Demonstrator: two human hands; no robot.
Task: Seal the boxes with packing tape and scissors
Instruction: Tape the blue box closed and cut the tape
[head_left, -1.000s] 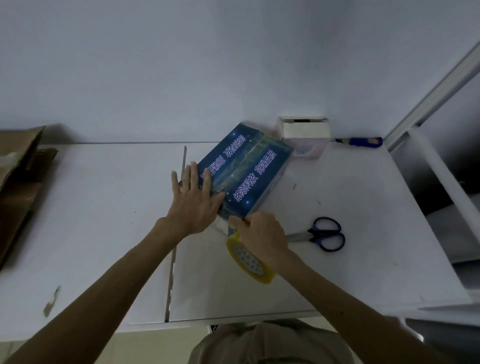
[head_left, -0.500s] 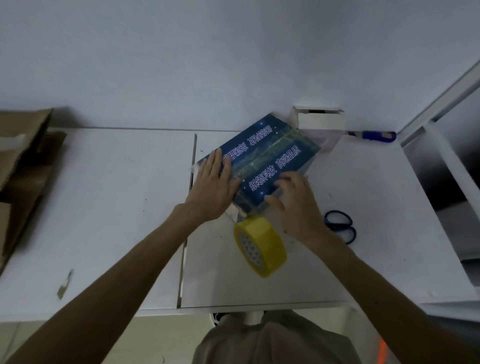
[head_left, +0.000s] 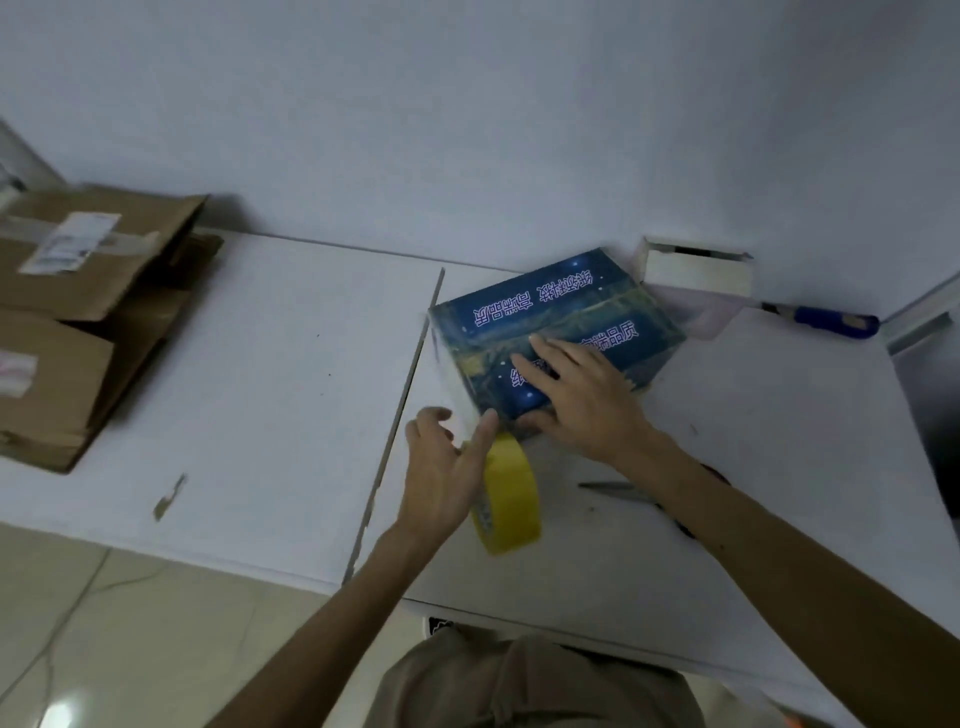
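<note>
**Desk:** What was closest to you?

**Me:** The left hand (head_left: 447, 467). It sat against the side of the yellow tape roll (head_left: 514, 499), which stood on edge, tilted, just at the near end of the blue box (head_left: 545, 312). One digit reached up and touched the box's near corner. I couldn't tell whether that hand gripped the roll or only leaned on it.

**Desk:** And the scissors?

**Me:** The scissors (head_left: 615, 487) lay on the worktop (head_left: 260, 389) to the right of the roll. The blades showed, but the handles were mostly hidden under the right forearm (head_left: 753, 530).

**Desk:** The other hand?

**Me:** The right hand (head_left: 582, 400) lay flat on top of the box, fingers straight and spread. It pressed down and held nothing. The two hands were close together but not touching.

**Desk:** How did you expect the box to behave?

**Me:** I judged it to be light printed card with a slick face, so it would likely slide on that smooth worktop unless pinned. A flat palm on top seemed the right hold, since squeezing the sides might dent them. The roll looked like a stiff ring, best taken by the rim or through the core. I expected any loose tape to crease or stick to itself.

**Desk:** Further back?

**Me:** A small white box (head_left: 696, 270) sat just behind the blue one, against the wall (head_left: 467, 130). A blue-handled tool (head_left: 831, 322) lay to its right. Brown cartons (head_left: 78, 312) were stacked well apart at the far left.
</note>
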